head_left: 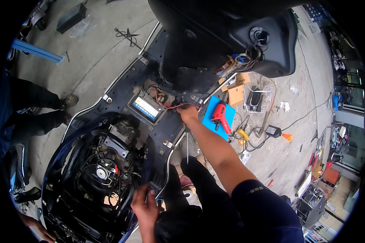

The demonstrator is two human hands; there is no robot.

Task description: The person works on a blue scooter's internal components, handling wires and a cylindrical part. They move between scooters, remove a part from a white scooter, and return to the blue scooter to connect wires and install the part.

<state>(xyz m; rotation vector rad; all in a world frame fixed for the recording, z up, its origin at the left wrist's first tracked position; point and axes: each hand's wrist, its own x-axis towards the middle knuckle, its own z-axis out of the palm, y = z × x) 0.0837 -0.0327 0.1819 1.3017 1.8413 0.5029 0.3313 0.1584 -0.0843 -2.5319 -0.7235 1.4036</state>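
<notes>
My right hand point(189, 115) is closed at the edge of the scooter's black floorboard point(174, 121), beside the battery point(146, 108) in its open compartment. A thin metal shaft like a screwdriver's point(187, 148) sticks out below this hand toward me; its handle is mostly hidden. A red wire point(178, 106) runs from the battery side to the fingers. My left hand point(145, 208) is nearer me, with curled fingers, by the side edge of the opened scooter body point(97, 174). Whatever those fingers hold, if anything, cannot be made out.
Keys point(243, 58) hang at the front panel. On the floor to the right lie a red heat gun point(220, 116) on a blue sheet point(209, 117), a cardboard box point(236, 95) and cables. Another person's legs point(34, 95) stand at left; another person's hand point(38, 229) shows lower left.
</notes>
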